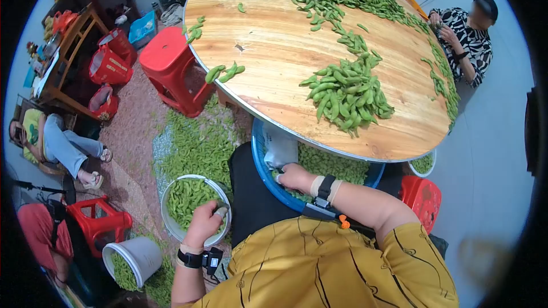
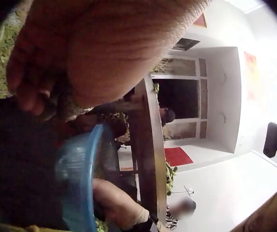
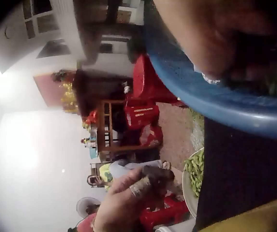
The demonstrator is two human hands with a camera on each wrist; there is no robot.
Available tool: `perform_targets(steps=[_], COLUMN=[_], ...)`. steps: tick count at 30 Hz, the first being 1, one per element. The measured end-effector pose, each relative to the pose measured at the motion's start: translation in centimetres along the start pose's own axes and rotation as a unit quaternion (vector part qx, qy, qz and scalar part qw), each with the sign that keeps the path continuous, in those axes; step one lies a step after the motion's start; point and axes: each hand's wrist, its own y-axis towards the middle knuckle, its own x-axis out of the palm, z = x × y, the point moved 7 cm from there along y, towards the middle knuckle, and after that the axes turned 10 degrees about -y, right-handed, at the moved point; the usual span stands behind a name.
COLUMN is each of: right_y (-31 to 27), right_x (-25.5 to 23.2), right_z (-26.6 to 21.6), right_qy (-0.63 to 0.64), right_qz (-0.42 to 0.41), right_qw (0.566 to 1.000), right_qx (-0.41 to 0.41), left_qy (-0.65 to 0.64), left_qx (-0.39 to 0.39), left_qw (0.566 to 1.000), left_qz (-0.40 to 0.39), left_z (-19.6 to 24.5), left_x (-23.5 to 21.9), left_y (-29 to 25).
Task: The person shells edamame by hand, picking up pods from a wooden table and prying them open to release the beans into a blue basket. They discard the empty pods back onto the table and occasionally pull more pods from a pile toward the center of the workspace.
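My left hand (image 1: 204, 223) is over the rim of a white bucket (image 1: 165, 217) filled with green soybean pods (image 1: 193, 198). Its fingers bend inward, and a greyish wrap (image 3: 141, 187) covers part of a digit. My right hand (image 1: 297, 178) reaches down inside a blue basin (image 1: 258, 157), above shelled green beans (image 1: 337, 165). Beside that hand, a whitish plastic bag (image 1: 281, 147) lies against the basin's inner side. Dark shadow covers the right fingertips in the right wrist view, and I cannot tell what either hand holds.
A round wooden table (image 1: 262, 63) bears heaps of pods (image 1: 348, 94) and overhangs the basin. Pods (image 1: 194, 142) cover the floor at left. Red stools (image 1: 165, 51), a tipped white bucket (image 1: 137, 259) and a small white bowl (image 1: 423, 163) stand around. Other people sit left and right.
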Motion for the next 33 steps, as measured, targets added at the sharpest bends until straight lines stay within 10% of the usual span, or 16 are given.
perform_targets(steps=[7,14,20,25,30,33], right_y=[-4.1,-12.2,-16.0,-19.9,-17.5,-17.0], right_x=[-2.3,-5.4,-11.2,-22.2,-26.4,-26.7], right_z=[-1.0,-4.9,-4.9,-4.1,-4.2,-4.2], right_qy=[-0.11,0.097,0.088,0.023,-0.051,-0.035], right_qz=[0.116,0.192,0.224,0.52,0.561,0.532], right_qw=[0.981,0.938,0.92,0.817,0.801,0.821], right_qx=[-0.107,-0.272,-0.31,-0.248,-0.204,-0.203], left_qy=[0.052,-0.143,-0.324,0.072,0.392,0.294], left_qx=[0.089,0.009,0.105,0.171,0.148,0.157], left_qw=[0.992,0.976,0.933,0.98,0.883,0.931], left_qz=[-0.066,-0.162,-0.115,0.076,0.211,0.151], left_z=[8.5,12.5,15.3,13.2,9.9,13.0], left_x=[3.7,10.6,10.5,3.6,-0.2,0.3], left_y=[1.2,3.5,3.5,2.2,-0.5,0.1])
